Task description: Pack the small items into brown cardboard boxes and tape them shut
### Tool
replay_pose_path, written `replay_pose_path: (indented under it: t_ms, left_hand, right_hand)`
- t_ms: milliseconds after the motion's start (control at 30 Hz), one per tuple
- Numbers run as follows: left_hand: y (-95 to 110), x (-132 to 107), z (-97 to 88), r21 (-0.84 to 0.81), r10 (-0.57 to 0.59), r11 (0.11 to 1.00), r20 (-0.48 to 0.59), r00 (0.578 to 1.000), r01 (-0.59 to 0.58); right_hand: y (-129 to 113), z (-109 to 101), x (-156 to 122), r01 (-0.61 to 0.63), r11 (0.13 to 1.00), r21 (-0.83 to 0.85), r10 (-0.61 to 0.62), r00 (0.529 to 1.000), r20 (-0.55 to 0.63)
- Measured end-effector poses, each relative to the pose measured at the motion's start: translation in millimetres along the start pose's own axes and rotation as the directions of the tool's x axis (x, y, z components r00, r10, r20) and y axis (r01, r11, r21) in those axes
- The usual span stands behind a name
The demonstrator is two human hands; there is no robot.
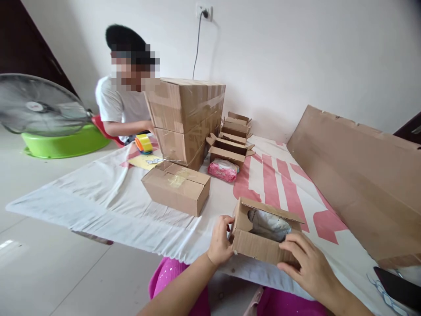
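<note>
A small cardboard box (259, 248) sits at the table's near edge, its far flap partly folded over. Inside lies something whitish and crumpled (271, 224), perhaps a plastic-wrapped item; its kind is unclear. My left hand (221, 240) is closed on the left end of the box, fingers on the side panel. At the front right corner, my right hand (304, 259) grips the box with its thumb low and fingers over the upper edge. A taped, closed cardboard box (174, 188) rests to the left, apart from my hands.
Large taped boxes (197, 109) are stacked ahead. Beside them stand several open small boxes (234, 127) and a pink wipes pack (223, 169). A person (120, 103) sits behind, near tape rolls (144, 144). A cardboard sheet (355, 171) leans at right, near a dark phone-like object (399, 287).
</note>
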State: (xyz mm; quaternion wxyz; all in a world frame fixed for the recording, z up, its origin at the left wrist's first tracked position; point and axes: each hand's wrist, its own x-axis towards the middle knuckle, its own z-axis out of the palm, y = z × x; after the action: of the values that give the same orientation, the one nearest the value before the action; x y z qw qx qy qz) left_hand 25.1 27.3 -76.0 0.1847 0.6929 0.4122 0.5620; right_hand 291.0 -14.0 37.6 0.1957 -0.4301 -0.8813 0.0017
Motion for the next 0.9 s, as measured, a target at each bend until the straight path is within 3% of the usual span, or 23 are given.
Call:
replay_pose_path:
  t_ms: [67, 167, 300, 500, 700, 900]
  left_hand:
    - [2.2, -0.5, -2.6, -0.032, 0.018, 0.999, 0.018, 1.000, -0.017]
    - [3.5, -2.2, -4.3, -0.109, 0.013, 0.994, 0.003, 1.000, -0.013]
    - [-2.7, 0.3, -1.8, -0.175, -0.180, 0.970, -0.048, 0.983, 0.169]
    - [-18.1, 8.8, 1.1, -0.388, -0.211, 0.889, 0.120, 0.970, 0.241]
    - [-22.3, 6.2, 8.4, -0.221, -0.346, 0.914, 0.011, 0.938, 0.339]
    - [-19.7, -0.1, 10.5, -0.134, -0.300, 0.947, -0.032, 0.953, 0.294]
  right_hand:
    - [10.2, 11.1, -0.3, 0.041, 0.981, -0.192, -0.045, 0.999, -0.017]
    - [24.5, 20.2, -0.7, 0.131, 0.938, -0.322, -0.134, 0.991, 0.014]
    - [32.8, 22.4, -2.1, 0.158, 0.922, -0.355, -0.169, 0.986, -0.001]
    - [29.4, 21.4, -1.6, 0.154, 0.922, -0.354, -0.163, 0.987, 0.005]
    - [26.8, 22.7, -0.4, 0.127, 0.928, -0.349, -0.141, 0.990, -0.014]
    - [24.6, 23.1, -1.0, 0.109, 0.932, -0.345, -0.128, 0.991, -0.032]
